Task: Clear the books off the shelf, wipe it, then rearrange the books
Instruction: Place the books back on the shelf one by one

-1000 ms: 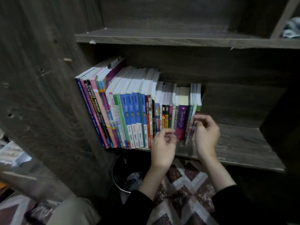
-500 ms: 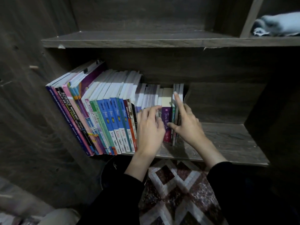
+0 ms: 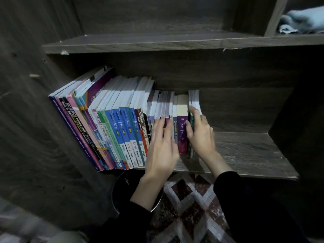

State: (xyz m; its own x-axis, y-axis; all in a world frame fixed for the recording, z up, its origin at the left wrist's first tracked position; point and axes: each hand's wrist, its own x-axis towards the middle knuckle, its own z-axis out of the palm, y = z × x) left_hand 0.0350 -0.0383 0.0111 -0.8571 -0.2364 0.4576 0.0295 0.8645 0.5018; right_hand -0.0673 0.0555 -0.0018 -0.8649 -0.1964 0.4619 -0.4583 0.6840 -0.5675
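A: Head view: your row of upright paperback books [image 3: 122, 123] stands at the left end of the dark wood-grain shelf board [image 3: 245, 155], the leftmost ones leaning against the side panel.

B: And your hands?

A: Your left hand [image 3: 162, 148] lies flat with the fingers [image 3: 160, 127] stretched out and close together against the spines of the small books in the middle; it grips nothing. Your right hand [image 3: 201, 135] is curled round the thin green-spined books [image 3: 194, 100] at the right end of the row, thumb [image 3: 188, 130] on the side nearest the purple-spined book [image 3: 182, 134], the other fingers on the far side.

B: What else can you see?

A: A pale blue folded cloth [image 3: 303, 21] sits on the shelf above, at the upper right. Below the board, a dark round bin [image 3: 122, 186] stands on a patterned maroon and white rug [image 3: 189, 207].
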